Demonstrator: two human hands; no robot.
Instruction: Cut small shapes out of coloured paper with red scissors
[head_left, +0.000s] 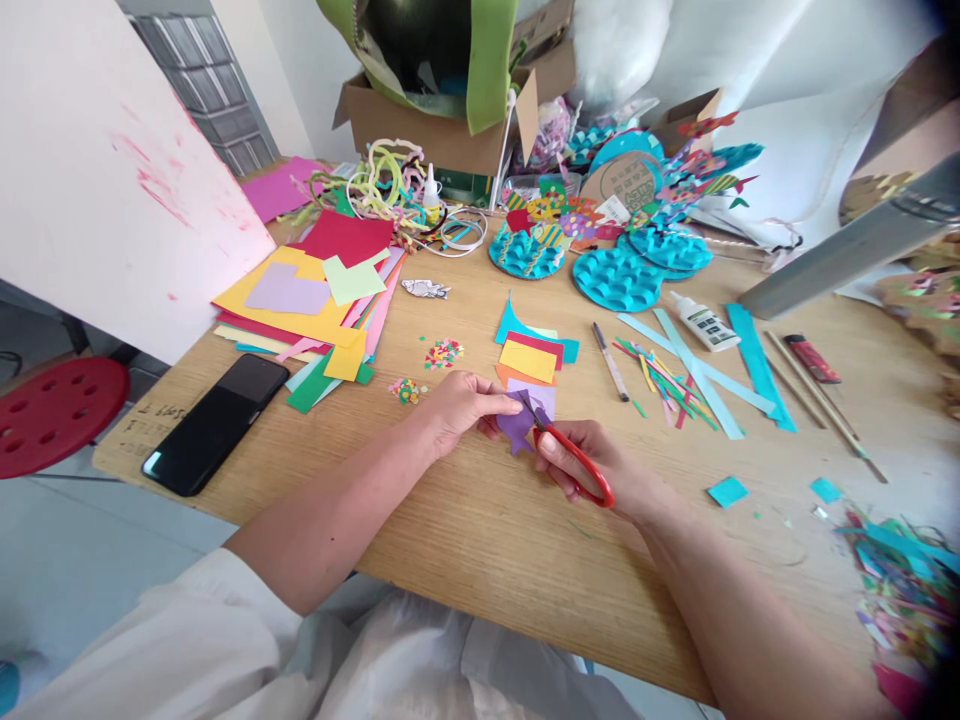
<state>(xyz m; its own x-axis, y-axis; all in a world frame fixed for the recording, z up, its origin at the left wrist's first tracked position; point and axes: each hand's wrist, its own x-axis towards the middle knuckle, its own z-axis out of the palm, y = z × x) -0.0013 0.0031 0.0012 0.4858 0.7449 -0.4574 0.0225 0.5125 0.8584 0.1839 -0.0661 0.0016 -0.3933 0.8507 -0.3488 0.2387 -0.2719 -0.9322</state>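
Note:
My left hand (466,408) pinches a piece of dark purple paper (516,432) between thumb and fingers. Red-handled scissors (585,468) are gripped in my right hand (581,455), and their blades lie on the purple paper close to my left thumb. The paper's lower edge has a pointed, cut outline. Just beyond it, a lilac paper piece (541,400) lies on the table, with a yellow paper rectangle (527,360) and a teal cut piece (517,325) stacked behind. Two small heaps of coloured paper dots (444,353) sit to the left of these.
A black phone (216,425) and stacked coloured paper (262,300) occupy the left. Blue egg-tray crafts (619,280) stand at the back. Rightward are a pen (610,362), paper strips (667,380), a glue bottle (705,322), a grey cylinder (840,245) and a scrap heap (904,580).

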